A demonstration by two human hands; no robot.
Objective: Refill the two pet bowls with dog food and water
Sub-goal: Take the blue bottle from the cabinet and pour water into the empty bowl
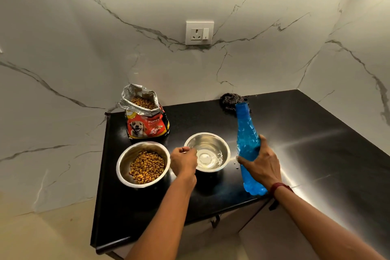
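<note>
Two steel bowls stand on the black counter. The left bowl holds brown kibble. The right bowl holds clear water. My left hand grips the right bowl's left rim with curled fingers. My right hand is wrapped round the middle of a blue plastic bottle, which stands nearly upright to the right of the water bowl, neck uncapped. An open red dog food bag stands behind the left bowl, with kibble showing inside it.
A dark checked cloth lies bunched at the back of the counter behind the bottle. A wall socket sits on the marble backsplash. A few water drops lie beside the right bowl. The counter's front edge runs just below the bowls.
</note>
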